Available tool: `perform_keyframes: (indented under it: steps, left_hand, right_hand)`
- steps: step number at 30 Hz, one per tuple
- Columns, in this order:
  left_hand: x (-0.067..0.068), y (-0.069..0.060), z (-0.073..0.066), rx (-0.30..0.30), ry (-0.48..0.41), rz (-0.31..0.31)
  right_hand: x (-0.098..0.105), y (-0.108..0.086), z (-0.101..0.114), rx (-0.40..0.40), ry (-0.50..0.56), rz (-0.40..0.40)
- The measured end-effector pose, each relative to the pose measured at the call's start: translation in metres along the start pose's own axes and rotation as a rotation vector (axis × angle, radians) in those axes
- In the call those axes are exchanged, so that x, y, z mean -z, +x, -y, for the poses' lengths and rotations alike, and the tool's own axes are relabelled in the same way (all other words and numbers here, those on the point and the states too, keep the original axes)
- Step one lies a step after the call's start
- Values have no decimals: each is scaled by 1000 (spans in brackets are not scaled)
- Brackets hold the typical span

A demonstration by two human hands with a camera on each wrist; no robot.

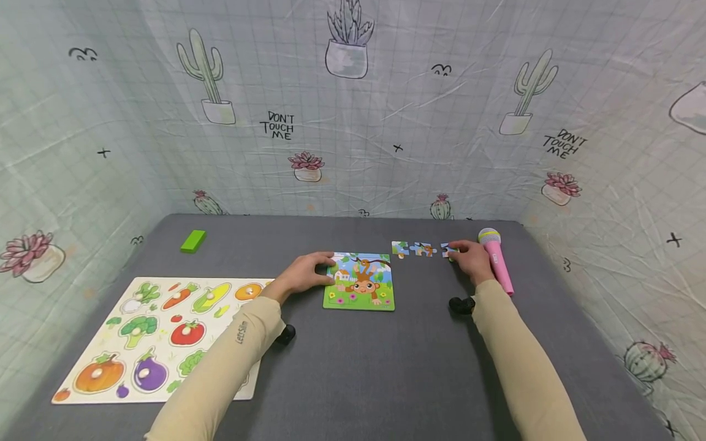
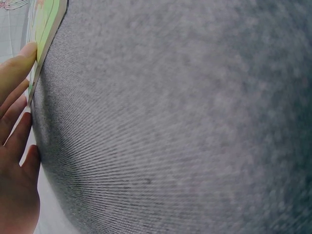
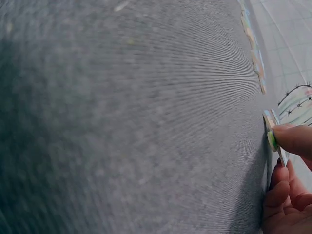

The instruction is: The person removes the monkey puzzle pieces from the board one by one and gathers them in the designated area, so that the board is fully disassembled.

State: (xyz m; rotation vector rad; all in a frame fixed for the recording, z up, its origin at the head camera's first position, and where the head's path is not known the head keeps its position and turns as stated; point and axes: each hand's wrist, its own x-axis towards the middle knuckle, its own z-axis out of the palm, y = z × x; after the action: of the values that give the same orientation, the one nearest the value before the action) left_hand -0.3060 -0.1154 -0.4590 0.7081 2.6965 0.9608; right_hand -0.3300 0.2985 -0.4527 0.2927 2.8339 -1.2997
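Note:
A square jigsaw puzzle (image 1: 360,300) with a monkey picture lies flat on the table. My left hand (image 1: 302,274) rests at its left edge; in the left wrist view the thumb (image 2: 14,68) touches the board's rim and the other fingers are fairly straight. To the right, my right hand (image 1: 472,260) pinches a jigsaw piece (image 1: 445,250) between thumb and fingers. The right wrist view shows that piece (image 3: 269,127) tilted up from the table. Left of it lie a joined jigsaw piece pair (image 1: 423,249) and another piece (image 1: 400,248), close together.
A pink toy microphone (image 1: 498,263) lies just right of my right hand. On the left is a white vegetable puzzle board (image 1: 118,331), partly under my left forearm. A green block (image 1: 193,241) sits at the back left. A printed curtain (image 1: 353,135) surrounds the grey table (image 1: 380,380).

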Motion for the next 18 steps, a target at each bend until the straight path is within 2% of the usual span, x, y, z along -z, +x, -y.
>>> perform_keyframes:
  steps: [5,14,18]
  left_hand:
    - [1,-1,-2,-1,1,8]
    - [1,-1,-3,0,12,-2]
    - [1,-1,-4,-2,9,-5]
  right_hand:
    - [-2,-1,1,-14,-30,-4]
    - [-6,1,-1,27,-73,-46]
    - [-5,0,-2,43,-75,-37]
